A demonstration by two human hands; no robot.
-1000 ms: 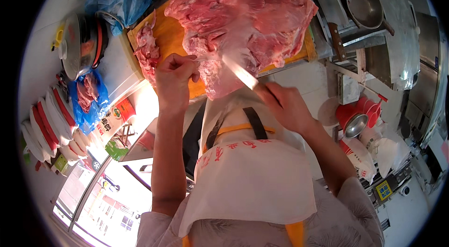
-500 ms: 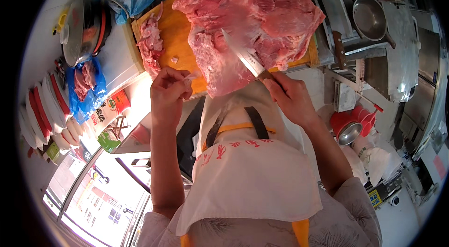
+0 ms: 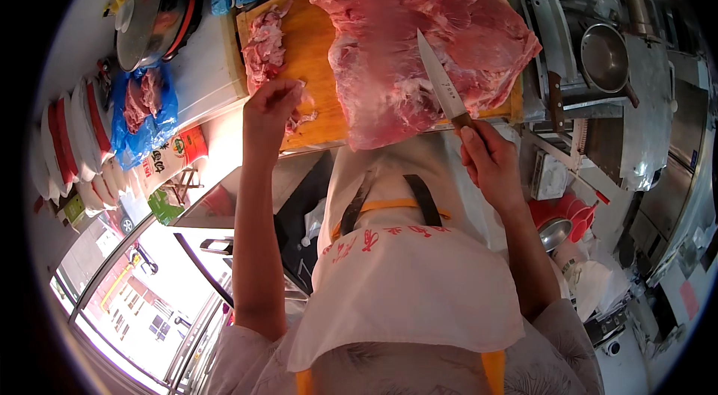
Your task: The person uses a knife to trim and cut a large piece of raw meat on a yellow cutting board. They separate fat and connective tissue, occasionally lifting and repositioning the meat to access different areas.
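Wood cutting board (image 3: pixel 314 40), orange-brown, spans upper ctr of frame, a bare strip showing L of the meat. Slab of raw meat (image 3: pixel 393 44), opened out flat, covers most of the board from upper ctr to upper right; near edge sits by the board's lower edge. Blue bag w/ meat (image 3: pixel 142 115) is off the board, at left of frame. Pile of trimmings (image 3: pixel 264 47) lies on the board's far-left end, upper left of ctr, apart from the slab.

Knife (image 3: pixel 443 85) runs diagonally over the slab's lower middle, tip toward top of frame; can't tell if the blade touches. R hand (image 3: pixel 490 159), right of ctr, is wrapped round its handle. L hand (image 3: pixel 269 115), left of ctr, is by the pile's lower end, fingers curled in; a pale scrap (image 3: pixel 305 94) shows at the fingertips, can't tell if pinched or loose. Small bits (image 3: pixel 301 123) lie on the board just below.

Step in hand is prob. trimming, w/ offcuts set aside near the pile. Next move likely calls for L hand free of the scrap & back on the slab to steady it, clear of the edge, w/ shallow knife strokes.
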